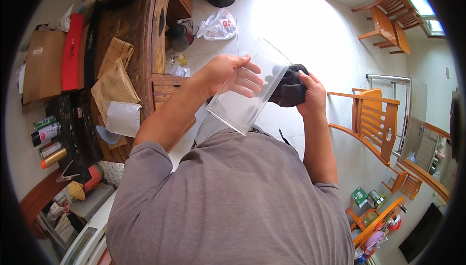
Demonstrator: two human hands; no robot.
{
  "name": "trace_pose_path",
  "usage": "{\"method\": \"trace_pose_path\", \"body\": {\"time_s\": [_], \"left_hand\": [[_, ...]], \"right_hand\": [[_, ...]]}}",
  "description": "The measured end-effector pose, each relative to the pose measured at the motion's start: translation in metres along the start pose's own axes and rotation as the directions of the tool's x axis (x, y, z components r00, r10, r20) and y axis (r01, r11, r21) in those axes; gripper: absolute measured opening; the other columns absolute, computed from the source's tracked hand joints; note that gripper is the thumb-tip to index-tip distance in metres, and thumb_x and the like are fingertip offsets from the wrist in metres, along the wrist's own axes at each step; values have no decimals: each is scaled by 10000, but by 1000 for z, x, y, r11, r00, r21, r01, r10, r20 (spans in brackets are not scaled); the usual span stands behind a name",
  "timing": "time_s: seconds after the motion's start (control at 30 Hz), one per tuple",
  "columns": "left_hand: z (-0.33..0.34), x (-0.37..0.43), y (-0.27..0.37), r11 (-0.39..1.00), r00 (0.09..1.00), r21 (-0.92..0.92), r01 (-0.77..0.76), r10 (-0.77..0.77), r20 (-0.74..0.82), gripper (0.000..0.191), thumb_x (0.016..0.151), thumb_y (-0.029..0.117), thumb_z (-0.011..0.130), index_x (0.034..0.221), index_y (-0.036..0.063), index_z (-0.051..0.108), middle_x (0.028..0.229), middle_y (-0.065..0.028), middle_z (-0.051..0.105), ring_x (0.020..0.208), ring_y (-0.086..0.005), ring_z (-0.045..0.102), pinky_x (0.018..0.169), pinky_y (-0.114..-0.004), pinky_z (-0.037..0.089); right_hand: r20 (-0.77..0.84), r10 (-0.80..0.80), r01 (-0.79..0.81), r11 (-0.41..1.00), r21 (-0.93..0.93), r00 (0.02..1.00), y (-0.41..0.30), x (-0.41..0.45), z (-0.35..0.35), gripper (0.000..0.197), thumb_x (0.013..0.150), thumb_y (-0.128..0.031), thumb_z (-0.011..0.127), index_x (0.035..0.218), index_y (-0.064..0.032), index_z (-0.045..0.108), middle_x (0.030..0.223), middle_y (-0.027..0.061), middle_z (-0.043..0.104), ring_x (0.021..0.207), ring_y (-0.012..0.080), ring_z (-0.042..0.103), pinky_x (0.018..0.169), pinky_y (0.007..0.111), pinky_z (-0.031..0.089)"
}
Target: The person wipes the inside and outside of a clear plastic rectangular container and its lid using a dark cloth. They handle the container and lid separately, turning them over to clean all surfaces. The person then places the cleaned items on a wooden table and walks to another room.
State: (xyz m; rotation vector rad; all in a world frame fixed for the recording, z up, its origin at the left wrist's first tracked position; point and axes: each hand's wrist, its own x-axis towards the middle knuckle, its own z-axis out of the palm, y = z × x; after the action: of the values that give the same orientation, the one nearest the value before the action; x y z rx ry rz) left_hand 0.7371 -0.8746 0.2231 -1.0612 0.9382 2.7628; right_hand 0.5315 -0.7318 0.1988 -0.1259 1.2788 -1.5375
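A clear rectangular plastic box or lid (251, 86) is held tilted in front of my body. My left hand (236, 74) grips its left side, the thumb on the near edge and the fingers showing through the clear plastic. My right hand (313, 92) holds a bunched black cloth (291, 88), which lies against the right side of the plastic piece. Part of the cloth shows blurred through the plastic, and some of my right fingers are hidden behind the cloth.
At left, a worn wooden desk (125, 21) bears a padded envelope (116, 90), a white bubble pouch (123, 117) and a cardboard box (43, 66). A white plastic bag (218, 25) lies on the tiled floor ahead. A wooden chair (371, 119) stands at right.
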Motion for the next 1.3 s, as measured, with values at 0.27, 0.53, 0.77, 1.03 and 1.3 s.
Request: {"method": "trace_pose_path", "body": {"time_s": [0.27,0.53,0.77,1.03,1.3], "left_hand": [[-3,-1,-1,994,980,-82,-76,59,-191,522,996,339,255,1140,-110,479,1092,-305,560,991,-414,586,828,-467,503],[-12,30,-15,958,928,-140,-250,196,-315,381,984,256,339,1009,-56,555,919,-156,609,835,-229,615,784,-356,505],[-47,33,-15,842,768,-227,-489,292,-570,383,974,243,370,1103,-94,498,1001,-205,599,833,-283,635,715,-417,551],[-59,-51,5,723,705,-257,-642,425,-568,424,985,313,326,1013,-55,536,978,-247,624,893,-377,628,764,-473,529],[-100,-142,-84,393,532,-360,-846,592,-605,465,977,392,332,838,35,597,818,-163,656,724,-280,656,625,-392,549]], "right_hand": [[189,-177,207,966,-153,966,-36,-32,53,253,877,-93,534,1062,78,550,814,183,616,609,242,638,481,301,532],[750,-221,756,-73,-650,624,32,-32,97,254,740,-42,539,992,-15,544,1052,172,500,881,353,545,747,426,483],[852,154,826,208,-524,501,39,-70,70,236,812,-44,534,1039,7,575,1065,156,532,899,317,579,728,384,497],[428,151,99,856,-508,891,11,-25,27,198,890,-100,540,961,64,625,855,87,653,751,131,603,706,255,485],[434,258,-79,918,-389,863,-6,6,105,155,888,-85,519,943,30,606,820,97,639,721,192,635,674,308,535]]}}
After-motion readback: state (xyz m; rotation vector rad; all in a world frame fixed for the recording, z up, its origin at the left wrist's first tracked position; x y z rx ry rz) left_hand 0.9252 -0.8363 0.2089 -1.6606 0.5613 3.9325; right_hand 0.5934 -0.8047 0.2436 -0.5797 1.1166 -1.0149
